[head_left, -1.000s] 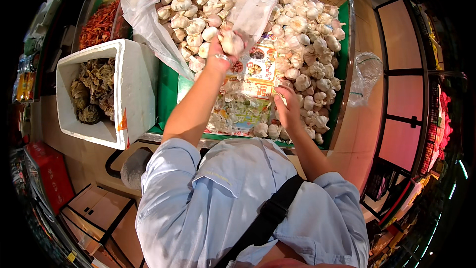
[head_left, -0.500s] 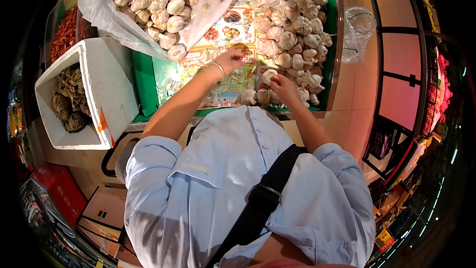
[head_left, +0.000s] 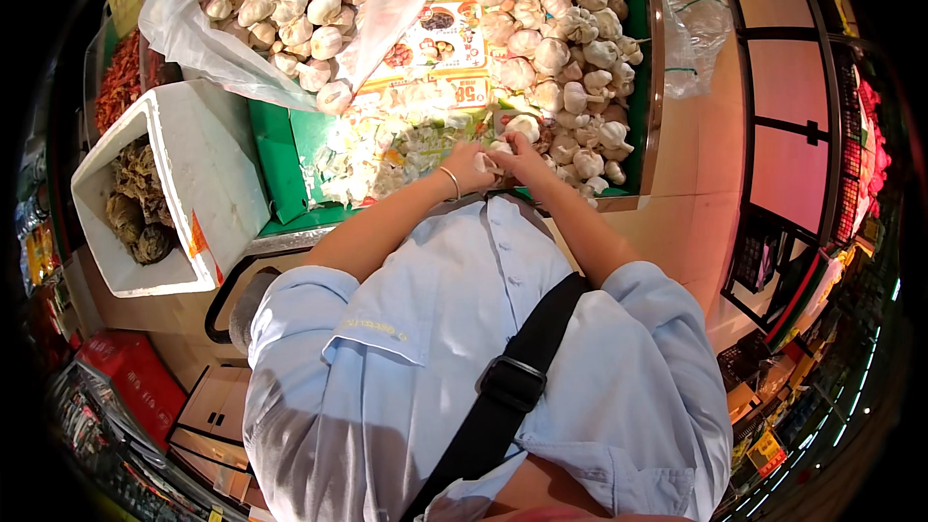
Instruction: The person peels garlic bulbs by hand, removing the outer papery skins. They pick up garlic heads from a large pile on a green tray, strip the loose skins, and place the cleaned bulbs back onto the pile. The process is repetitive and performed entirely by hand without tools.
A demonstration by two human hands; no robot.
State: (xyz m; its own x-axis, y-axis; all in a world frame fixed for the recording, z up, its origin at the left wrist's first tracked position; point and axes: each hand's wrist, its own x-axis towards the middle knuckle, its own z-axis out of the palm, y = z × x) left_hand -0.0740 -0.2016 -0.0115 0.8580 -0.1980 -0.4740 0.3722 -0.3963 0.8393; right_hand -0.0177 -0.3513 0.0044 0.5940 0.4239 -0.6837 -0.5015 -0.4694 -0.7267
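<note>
In front of my shirt, at the near edge of the green-lined display bin (head_left: 280,159), my two hands meet. A whitish garlic bulb (head_left: 495,157), partly hidden by the fingers, is held between them. My left hand (head_left: 468,170), with a bracelet at the wrist, closes on its left side. My right hand (head_left: 525,164) grips it from the right with bent fingers. Just beyond the right fingertips lies another garlic bulb (head_left: 523,126). A heap of garlic bulbs (head_left: 570,48) fills the bin's right side. Loose papery garlic skins (head_left: 372,150) are scattered left of my hands.
A translucent plastic bag (head_left: 217,63) full of garlic lies open at the far left. Printed sheets (head_left: 449,43) line the bin's middle. A white foam box (head_left: 227,169) with dried brownish bundles stands left. A clear plastic bag (head_left: 694,43) hangs beyond the bin's right edge.
My left hand has come back from over the printed sheets and moved right and nearer to me. My right hand has shifted left, so the two hands now meet around a bulb.
</note>
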